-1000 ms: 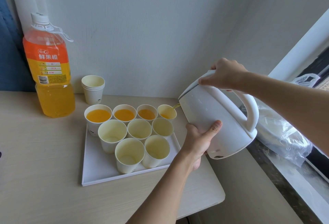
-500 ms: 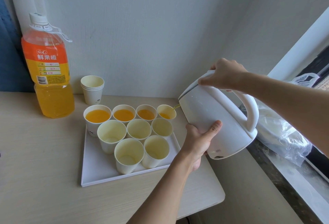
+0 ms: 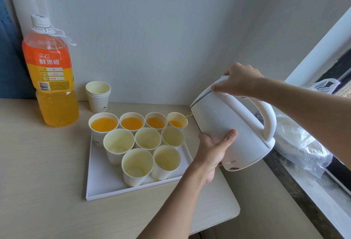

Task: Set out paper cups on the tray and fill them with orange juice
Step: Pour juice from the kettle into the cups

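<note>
Pour: white plastic kettle (image 3: pixel 228 124) tilted, juice (image 3: pixel 175 124) entering white rectangular tray's (image 3: pixel 106 185) back-right paper cup (image 3: pixel 177 117).
Right hand (image 3: pixel 241 81): grip clamps handle (image 3: pixel 266 121).
Left hand (image 3: pixel 212 153): grip clamps kettle underside.

— What shows of the person?

— Two arms and two hands, nothing more. The left forearm (image 3: pixel 180 200) shows at the bottom middle of the frame, and the right forearm (image 3: pixel 303 105) at the right edge.

— And what is worn?

— Both forearms are bare along all their visible length, from wrist to frame edge. The wrists are bare too.

— The hands?

— The left hand (image 3: pixel 212 149), right of centre, is bare. Its thumb (image 3: pixel 227 138) shows a short, plain nail. The right hand (image 3: pixel 239 80), above it, is bare as well and is seen from the back, with rounded knuckles. Its nails cannot be made out.

— The build?

— Slim, smooth forearms.
</note>
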A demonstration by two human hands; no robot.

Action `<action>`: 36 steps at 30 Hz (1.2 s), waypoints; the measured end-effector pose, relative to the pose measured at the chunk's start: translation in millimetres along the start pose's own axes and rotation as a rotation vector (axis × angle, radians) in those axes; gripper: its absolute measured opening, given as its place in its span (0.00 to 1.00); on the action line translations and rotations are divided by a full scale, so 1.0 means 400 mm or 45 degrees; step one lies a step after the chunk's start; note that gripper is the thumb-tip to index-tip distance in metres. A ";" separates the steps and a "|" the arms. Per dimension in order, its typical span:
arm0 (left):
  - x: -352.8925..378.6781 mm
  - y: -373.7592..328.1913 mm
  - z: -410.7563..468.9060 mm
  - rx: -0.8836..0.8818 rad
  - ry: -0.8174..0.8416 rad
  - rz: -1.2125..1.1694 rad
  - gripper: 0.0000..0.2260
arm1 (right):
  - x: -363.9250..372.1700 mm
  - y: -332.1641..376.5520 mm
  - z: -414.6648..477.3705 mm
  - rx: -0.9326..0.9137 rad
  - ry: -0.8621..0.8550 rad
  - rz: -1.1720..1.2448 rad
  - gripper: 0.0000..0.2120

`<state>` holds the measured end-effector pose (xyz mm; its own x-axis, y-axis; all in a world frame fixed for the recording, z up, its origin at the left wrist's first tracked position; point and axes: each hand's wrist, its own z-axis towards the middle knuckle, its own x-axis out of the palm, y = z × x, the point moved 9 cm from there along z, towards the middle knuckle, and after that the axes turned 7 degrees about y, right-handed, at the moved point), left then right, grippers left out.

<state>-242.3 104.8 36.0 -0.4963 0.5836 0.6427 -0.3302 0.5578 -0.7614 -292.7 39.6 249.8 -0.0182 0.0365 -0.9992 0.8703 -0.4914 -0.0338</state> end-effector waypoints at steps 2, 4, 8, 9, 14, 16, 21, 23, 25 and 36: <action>0.001 -0.002 -0.001 -0.002 0.003 -0.003 0.38 | -0.001 0.000 0.002 0.002 -0.005 -0.004 0.17; 0.002 -0.003 -0.001 0.000 0.005 -0.005 0.39 | -0.002 -0.001 0.003 0.007 -0.008 -0.007 0.17; 0.001 -0.002 -0.001 0.003 0.004 -0.003 0.39 | 0.002 0.000 0.004 0.005 0.004 -0.008 0.16; 0.001 -0.002 -0.001 0.005 0.006 -0.001 0.39 | 0.002 0.000 0.004 0.003 0.004 -0.010 0.17; 0.000 -0.003 -0.002 0.011 0.009 -0.008 0.39 | 0.002 0.001 0.003 0.003 -0.004 -0.009 0.17; 0.002 -0.004 -0.002 0.011 0.008 -0.008 0.39 | 0.003 -0.001 0.004 0.001 -0.007 -0.010 0.17; 0.005 -0.001 -0.003 0.004 0.018 -0.017 0.38 | 0.005 -0.002 0.007 -0.003 -0.006 -0.011 0.16; 0.003 0.001 -0.002 -0.002 0.009 -0.015 0.39 | 0.006 -0.001 0.007 -0.005 -0.004 -0.013 0.16; 0.001 0.002 -0.001 -0.006 -0.002 -0.008 0.42 | 0.007 0.000 0.007 -0.005 -0.001 -0.010 0.16; 0.001 -0.006 -0.009 -0.016 -0.006 -0.011 0.38 | 0.002 0.006 0.007 -0.001 -0.010 0.008 0.17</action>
<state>-238.8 105.9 38.6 -0.4971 0.5763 0.6486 -0.3240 0.5702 -0.7549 -292.2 36.0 249.0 -0.0168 0.0265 -0.9995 0.8710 -0.4906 -0.0277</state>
